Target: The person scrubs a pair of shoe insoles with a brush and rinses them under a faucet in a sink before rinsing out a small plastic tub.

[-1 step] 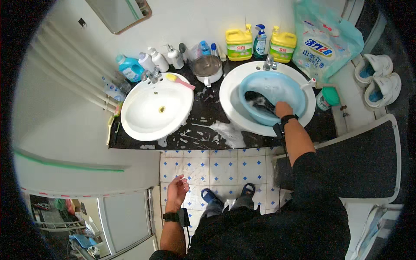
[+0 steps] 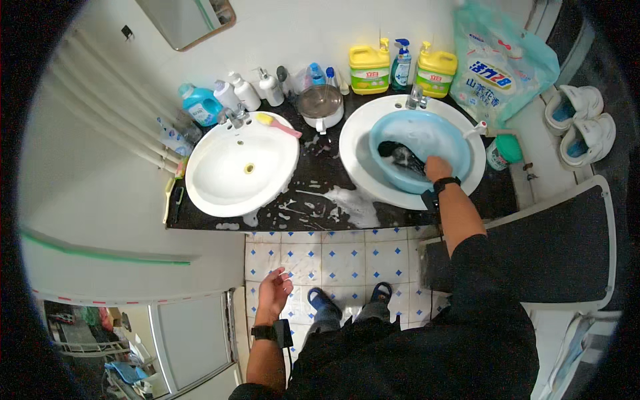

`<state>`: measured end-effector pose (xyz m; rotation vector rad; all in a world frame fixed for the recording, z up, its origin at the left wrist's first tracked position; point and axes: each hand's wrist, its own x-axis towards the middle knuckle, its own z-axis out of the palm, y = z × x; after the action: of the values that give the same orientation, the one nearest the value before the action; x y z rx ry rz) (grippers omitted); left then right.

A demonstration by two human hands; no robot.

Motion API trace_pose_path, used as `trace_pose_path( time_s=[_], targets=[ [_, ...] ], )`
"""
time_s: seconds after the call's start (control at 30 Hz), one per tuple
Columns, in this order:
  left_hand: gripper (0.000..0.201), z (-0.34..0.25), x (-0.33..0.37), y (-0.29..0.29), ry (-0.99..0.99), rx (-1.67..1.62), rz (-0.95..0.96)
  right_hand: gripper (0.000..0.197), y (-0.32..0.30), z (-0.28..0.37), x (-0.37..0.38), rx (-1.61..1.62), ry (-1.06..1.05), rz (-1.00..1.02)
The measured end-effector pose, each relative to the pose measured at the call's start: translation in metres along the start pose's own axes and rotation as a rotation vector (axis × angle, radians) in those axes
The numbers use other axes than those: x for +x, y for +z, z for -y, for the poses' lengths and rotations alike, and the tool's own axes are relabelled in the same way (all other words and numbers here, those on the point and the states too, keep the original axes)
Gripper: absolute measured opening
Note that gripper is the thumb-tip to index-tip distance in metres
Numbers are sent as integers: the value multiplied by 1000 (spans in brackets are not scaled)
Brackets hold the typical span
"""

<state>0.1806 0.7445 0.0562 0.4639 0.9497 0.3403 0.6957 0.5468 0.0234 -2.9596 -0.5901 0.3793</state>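
Note:
A light blue basin (image 2: 460, 130) sits in the right-hand white sink (image 2: 353, 157), with soapy water and foam inside. My right hand (image 2: 437, 169) reaches over its near right rim, closed on one end of a black, elongated, foam-flecked thing (image 2: 402, 157). Its rounded far end lies in the suds; whether it is a shoe or something else I cannot tell. Over the floor at the lower left, my left hand (image 2: 275, 293) hangs free of the counter, loosely curled with fingers apart and nothing in it.
Foam streaks (image 2: 353, 205) the black countertop (image 2: 313, 167). On the left sink's rim (image 2: 200, 200) lies a pink-and-yellow brush (image 2: 279, 125). A white handled pot (image 2: 320, 113), yellow jugs (image 2: 369, 70), a green-lidded tub (image 2: 505, 152) and white shoes (image 2: 587, 140) stand around.
The black thing has turned slightly in the basin, its far end shifting a little right. My right hand has barely moved; the left stays in place.

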Motion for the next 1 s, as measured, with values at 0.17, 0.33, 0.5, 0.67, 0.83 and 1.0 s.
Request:
trace_pose_path(
  time_s=[0.17, 0.33, 0.5, 0.67, 0.83, 1.0],
  targets=[
    [19, -39, 39, -23, -42, 65, 91, 15, -31, -5, -31, -243, -74, -370],
    [16, -99, 75, -44, -81, 20, 230, 24, -80, -29, -49, -75, -85, -458],
    [16, -129, 99, -41, -34, 59, 176, 26, -83, -4, -86, 743, 262, -461],
    [18, -122, 116, -34, -126, 11, 258, 23, -48, 49, -115, 1542, 456, -234],
    [16, -137, 112, -5, -102, 17, 219, 28, -8, 98, -117, 1982, 508, -287],
    [15, -175, 117, 16, 7, 87, 132, 41, 13, 232, -153, 1817, 437, -375]
  ],
)
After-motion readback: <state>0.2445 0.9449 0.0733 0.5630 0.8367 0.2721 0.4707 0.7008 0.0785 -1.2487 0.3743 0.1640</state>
